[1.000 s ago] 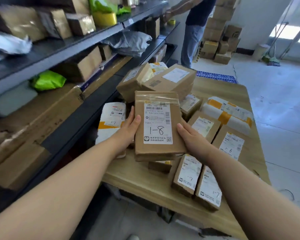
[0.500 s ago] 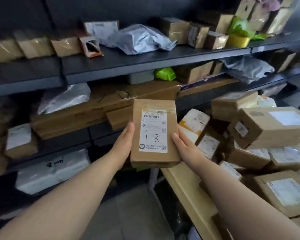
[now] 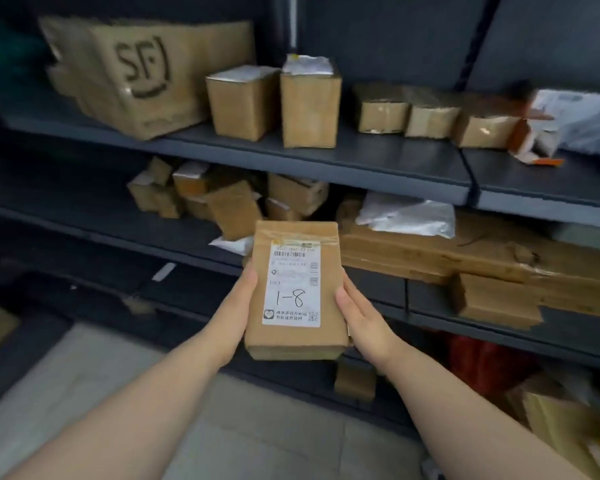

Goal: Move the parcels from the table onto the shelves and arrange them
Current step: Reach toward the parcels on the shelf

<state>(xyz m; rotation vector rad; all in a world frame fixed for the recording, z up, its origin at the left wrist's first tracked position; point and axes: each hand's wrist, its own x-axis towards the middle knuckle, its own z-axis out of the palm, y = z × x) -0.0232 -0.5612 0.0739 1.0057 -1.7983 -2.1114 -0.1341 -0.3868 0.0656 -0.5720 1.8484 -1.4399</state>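
Against dark shelves [image 3: 326, 164], parcel [image 3: 293, 289] between fingers [image 3: 250, 280] of left hand [image 3: 236, 306] and right hand [image 3: 364, 317].

Both bare arms reach forward from the bottom corners of the view and converge toward the middle, forearms stretched out and wrists nearly straight. The left grip [image 3: 242, 301] takes the left side of a parcel [image 3: 293, 237], thumb laid up along the front edge, the other fingers out of sight behind it. The right grip [image 3: 359, 315] takes the right side at about the same height, thumb [image 3: 342, 298] against the front edge, the fingers running up that side and partly hidden behind. The palms face each other with the parcel clasped between them, held up in the air in front of the body.
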